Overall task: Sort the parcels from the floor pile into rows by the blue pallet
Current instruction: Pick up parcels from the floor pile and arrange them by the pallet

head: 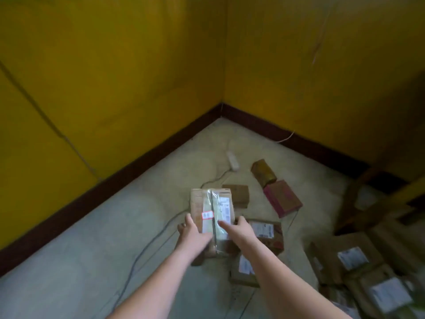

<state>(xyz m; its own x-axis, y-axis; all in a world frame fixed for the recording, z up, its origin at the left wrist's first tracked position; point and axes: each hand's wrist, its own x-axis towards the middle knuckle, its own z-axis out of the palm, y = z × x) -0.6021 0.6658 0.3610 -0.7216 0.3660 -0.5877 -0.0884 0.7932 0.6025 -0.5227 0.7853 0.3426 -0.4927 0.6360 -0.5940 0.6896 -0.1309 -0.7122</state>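
Both my hands hold one taped parcel [212,217] above the floor [92,261], near the yellow corner.

My left hand [193,233] grips its near-left edge, fingers curled under; my right hand [239,229] clamps the near-right side, forefinger lying straight across the label. Below and to the right lie more parcels: a pink box [282,198], a small brown box [238,194], and labelled cartons [358,261] at the far right.

the parcels [368,268] at near right are blurred and cut off by the edge; their labels are unreadable. both forearms hide floor [92,249] and parcel parts.
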